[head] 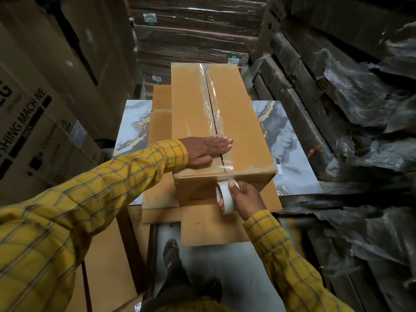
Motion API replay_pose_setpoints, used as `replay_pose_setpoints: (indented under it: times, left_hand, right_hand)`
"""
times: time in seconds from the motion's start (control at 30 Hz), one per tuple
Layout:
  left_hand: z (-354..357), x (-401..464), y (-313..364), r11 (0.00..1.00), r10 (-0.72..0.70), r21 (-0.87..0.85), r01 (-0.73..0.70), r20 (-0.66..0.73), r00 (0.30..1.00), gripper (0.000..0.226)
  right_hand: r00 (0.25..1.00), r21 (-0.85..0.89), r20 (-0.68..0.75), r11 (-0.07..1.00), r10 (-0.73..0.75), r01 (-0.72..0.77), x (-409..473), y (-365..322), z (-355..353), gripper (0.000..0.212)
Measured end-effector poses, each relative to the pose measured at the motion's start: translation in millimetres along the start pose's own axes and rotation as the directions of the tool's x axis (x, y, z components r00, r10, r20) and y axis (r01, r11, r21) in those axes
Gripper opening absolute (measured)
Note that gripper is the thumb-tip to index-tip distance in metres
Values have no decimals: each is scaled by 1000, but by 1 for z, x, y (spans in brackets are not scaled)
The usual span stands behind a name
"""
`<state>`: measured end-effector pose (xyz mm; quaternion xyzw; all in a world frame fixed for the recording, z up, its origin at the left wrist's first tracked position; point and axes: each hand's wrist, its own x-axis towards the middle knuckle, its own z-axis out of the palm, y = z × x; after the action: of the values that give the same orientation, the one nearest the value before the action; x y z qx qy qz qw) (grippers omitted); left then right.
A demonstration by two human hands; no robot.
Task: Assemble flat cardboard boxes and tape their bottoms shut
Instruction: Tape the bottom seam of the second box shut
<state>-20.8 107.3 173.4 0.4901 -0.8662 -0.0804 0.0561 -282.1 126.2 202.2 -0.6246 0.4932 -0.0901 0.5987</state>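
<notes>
Yellow checked sleeves point(67, 212) fill the foreground as a person bends over a tall brown cardboard box point(198, 122) that lies on its side, its long axis running straight away from the camera toward a wall of stacked flat cartons point(193, 37) at the back. Its upward face shows two closed flaps meeting at a centre seam, and a strip of clear tape point(213, 104) runs the length of that seam from the far edge to the near one, then folds down over the near end. Left hand point(206, 150) lies flat on the near part of that face, fingers straight and together, palm pressing the cardboard with the fingertips reaching across the taped seam. Right hand point(242, 199) grips a white roll of tape point(225, 197) just below the box's near top edge, thumb over the rim and fingers curled through the core, the roll held against the end panel where the tape comes down. Beneath the box lie flattened sheets of cardboard point(202, 224), and under these a marbled grey, white and gold slab point(290, 140) shows at both sides. Printed appliance cartons point(33, 122) stand at the left, while dark plastic-wrapped bundles point(360, 97) are piled at the right. One sandalled foot point(172, 255) shows on the pale floor below.
</notes>
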Motion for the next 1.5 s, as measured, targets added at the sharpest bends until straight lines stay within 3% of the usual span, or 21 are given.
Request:
replay_pose_setpoints:
  times: [0.23,0.47,0.63,1.03,1.2,1.37,1.5]
  left_hand:
    - [-1,4,10,998,39,44,-42,51,998,65]
    - [-3,14,5,981,-179,89,174,47,983,75]
    - [1,23,7,944,-308,129,304,9,951,64]
    - [-3,37,-9,892,-436,139,431,11,900,61]
    - [-2,27,-10,919,-364,124,373,-88,927,61]
    - [3,29,-10,889,-415,161,429,-114,903,62]
    - [4,30,-9,868,-449,195,457,-87,889,78]
  right_hand:
    - [992,148,-51,981,-120,126,18,10,9,30]
    - [981,179,-85,966,-175,188,53,5,15,30]
    - [978,179,-120,965,-171,191,75,-1,18,24]
    - [984,142,-146,982,-103,124,116,-20,28,26]
    - [992,182,-125,983,-18,40,123,-10,28,28]
    - [989,206,-143,976,-45,74,131,8,27,38]
    - [978,156,-194,982,-75,107,125,10,28,37]
